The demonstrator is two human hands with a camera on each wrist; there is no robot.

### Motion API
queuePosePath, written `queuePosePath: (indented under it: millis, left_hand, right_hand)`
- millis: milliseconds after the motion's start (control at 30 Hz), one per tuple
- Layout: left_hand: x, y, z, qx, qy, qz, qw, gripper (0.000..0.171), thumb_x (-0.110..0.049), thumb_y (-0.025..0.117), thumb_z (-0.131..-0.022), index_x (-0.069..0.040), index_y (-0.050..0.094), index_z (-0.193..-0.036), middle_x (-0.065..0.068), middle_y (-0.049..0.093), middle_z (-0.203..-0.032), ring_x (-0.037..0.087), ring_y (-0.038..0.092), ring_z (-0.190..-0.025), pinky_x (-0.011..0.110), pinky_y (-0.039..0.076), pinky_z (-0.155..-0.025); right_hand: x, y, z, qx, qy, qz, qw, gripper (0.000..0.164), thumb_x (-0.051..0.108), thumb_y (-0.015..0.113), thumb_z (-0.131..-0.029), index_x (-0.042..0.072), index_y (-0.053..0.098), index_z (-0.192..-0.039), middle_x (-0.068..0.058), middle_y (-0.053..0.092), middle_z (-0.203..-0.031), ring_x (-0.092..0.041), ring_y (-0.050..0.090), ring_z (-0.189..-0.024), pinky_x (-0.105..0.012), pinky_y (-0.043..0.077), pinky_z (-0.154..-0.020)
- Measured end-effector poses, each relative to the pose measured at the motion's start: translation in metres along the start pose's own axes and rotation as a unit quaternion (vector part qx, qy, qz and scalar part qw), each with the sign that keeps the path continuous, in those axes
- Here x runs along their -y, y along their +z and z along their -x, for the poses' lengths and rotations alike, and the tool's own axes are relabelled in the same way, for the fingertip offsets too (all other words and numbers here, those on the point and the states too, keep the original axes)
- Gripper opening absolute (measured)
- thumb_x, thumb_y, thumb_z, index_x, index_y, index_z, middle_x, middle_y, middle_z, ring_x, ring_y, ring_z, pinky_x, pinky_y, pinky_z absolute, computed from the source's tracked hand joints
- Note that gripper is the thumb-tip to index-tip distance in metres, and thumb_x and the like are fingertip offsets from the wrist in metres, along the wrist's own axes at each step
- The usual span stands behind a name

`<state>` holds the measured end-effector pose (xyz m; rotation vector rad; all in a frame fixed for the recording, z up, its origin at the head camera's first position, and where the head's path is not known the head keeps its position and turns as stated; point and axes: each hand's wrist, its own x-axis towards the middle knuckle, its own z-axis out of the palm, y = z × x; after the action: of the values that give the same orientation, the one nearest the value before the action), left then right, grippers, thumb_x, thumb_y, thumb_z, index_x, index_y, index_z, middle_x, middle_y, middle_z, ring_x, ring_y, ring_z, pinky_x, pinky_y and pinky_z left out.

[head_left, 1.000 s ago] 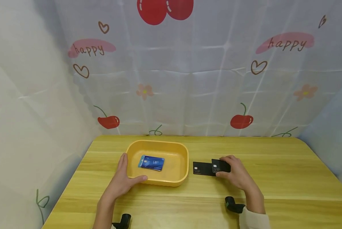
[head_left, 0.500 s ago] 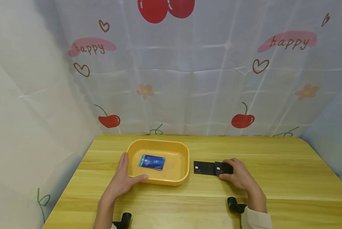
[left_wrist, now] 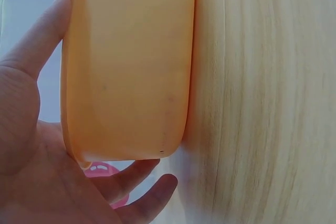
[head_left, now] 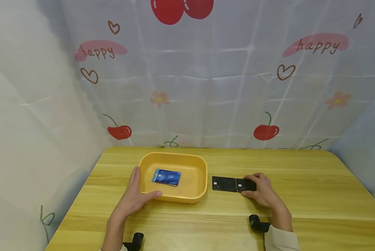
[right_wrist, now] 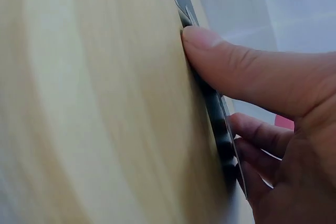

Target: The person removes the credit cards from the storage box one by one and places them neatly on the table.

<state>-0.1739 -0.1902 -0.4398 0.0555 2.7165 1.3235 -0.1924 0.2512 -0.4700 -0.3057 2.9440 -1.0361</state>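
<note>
My left hand [head_left: 134, 195] holds the near left corner of a yellow plastic bin [head_left: 187, 199], thumb along the front rim and fingers against the left side. In the left wrist view, the bin's outer wall [left_wrist: 131, 66] fills the space beside the thumb. Inside the bin lie blue VIP cards [head_left: 168, 177], overlapping each other. To the right of the bin a black VIP card [head_left: 224, 184] lies flat on the table. Beside its right edge, my right hand [head_left: 262, 190] pinches another black VIP card [head_left: 244, 184] by its long edges, low at the tabletop.
A wooden table [head_left: 187, 226] carries everything, its back edge against a white curtain [head_left: 203, 90] printed with cherries and hearts. White sheeting also hangs at the left and right. Black wrist mounts [head_left: 258, 223] sit at both wrists.
My right hand has moved slightly right and down with its black card, which overlapped the other card before and now lies edge to edge with it. The left hand and bin have stayed put.
</note>
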Motion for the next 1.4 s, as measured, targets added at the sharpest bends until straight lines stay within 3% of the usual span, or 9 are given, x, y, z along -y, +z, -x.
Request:
queuePosePath:
  millis: [633, 1400]
  left_hand:
    - [0.0005, 0.0005, -0.0013, 0.001, 0.006, 0.000, 1.0000, 0.125, -0.044, 0.080, -0.081, -0.002, -0.011, -0.156, 0.019, -0.013, -0.162, 0.037, -0.005, -0.148, 0.054, 0.009, -0.116]
    - [0.0006, 0.0000, -0.0008, 0.003, -0.001, -0.002, 1.0000, 0.125, -0.045, 0.079, -0.081, -0.002, -0.011, -0.156, 0.019, -0.013, -0.162, 0.038, -0.004, -0.148, 0.055, 0.010, -0.116]
  right_hand:
    - [0.0007, 0.0003, -0.0002, 0.013, 0.022, -0.030, 0.999, 0.055, 0.016, 0.078, -0.083, -0.006, 0.057, -0.129, -0.035, 0.033, -0.136, -0.054, 0.024, -0.124, -0.069, 0.030, -0.095]
    - [0.0013, 0.0024, -0.0029, -0.006, 0.018, -0.008, 1.000, 0.051, 0.017, 0.080, -0.081, -0.006, 0.062, -0.123, -0.036, 0.038, -0.129, -0.052, 0.031, -0.117, -0.067, 0.033, -0.091]
